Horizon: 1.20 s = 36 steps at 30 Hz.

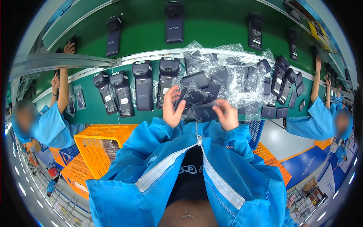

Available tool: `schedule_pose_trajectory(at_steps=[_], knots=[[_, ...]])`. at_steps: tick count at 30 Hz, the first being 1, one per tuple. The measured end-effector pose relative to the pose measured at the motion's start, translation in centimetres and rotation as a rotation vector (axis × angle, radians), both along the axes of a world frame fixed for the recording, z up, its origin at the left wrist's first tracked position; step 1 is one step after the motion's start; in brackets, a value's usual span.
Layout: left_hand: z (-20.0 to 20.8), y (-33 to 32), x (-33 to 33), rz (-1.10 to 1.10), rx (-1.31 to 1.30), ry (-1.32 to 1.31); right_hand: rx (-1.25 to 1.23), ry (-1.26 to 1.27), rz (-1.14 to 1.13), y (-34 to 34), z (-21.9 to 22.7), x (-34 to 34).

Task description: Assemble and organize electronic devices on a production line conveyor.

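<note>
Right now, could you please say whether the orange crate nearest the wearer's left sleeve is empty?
The orange crate isn't empty: plastic-wrapped items show inside; how full, I cannot tell.

Bright, even light; lamps point(22, 189) streak the lower rim at both sides; glare sparkles on the wrap point(234, 79) between far and near edges of the tabletop point(92, 116); straight lines bow, corners fall black; flanking heads point(24, 117) are blurred.

The bagged piece point(203, 113) is dark, jacket point(147, 151) blue, tabletop point(89, 113) green, crate point(92, 154) orange.
</note>
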<state>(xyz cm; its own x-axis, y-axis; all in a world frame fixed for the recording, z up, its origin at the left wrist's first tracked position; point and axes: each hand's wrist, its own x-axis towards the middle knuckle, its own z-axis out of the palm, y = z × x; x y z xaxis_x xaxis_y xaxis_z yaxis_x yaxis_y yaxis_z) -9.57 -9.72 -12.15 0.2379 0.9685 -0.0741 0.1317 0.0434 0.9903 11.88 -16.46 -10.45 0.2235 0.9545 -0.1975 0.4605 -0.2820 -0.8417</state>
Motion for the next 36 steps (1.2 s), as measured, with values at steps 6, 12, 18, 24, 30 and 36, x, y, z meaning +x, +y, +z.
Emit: schedule_pose_trajectory(at_steps=[6,12,18,24,30,36], knots=[[3.4,-0.1,2.5,-0.031,-0.620,-0.425,0.200,0.394,-0.499,2.8,4.5,-0.9],[4.5,1.3,3.4,-0.246,-0.821,-0.831,0.501,-0.358,-0.180,3.9,8.3,-0.2],[4.0,1.7,3.3,-0.190,-0.801,-0.893,0.220,0.347,-0.391,2.9,10.2,-1.0],[3.4,1.3,3.6,-0.327,-0.859,-0.947,0.037,0.598,-0.150,2.6,13.4,-1.1],[2.5,0.6,4.1,-0.223,-1.057,-1.199,0.053,1.135,0.053,3.5,14.7,0.0],[2.6,3.0,3.1,0.060,-0.881,-0.809,0.282,0.535,-0.450,3.8,11.1,4.9]])
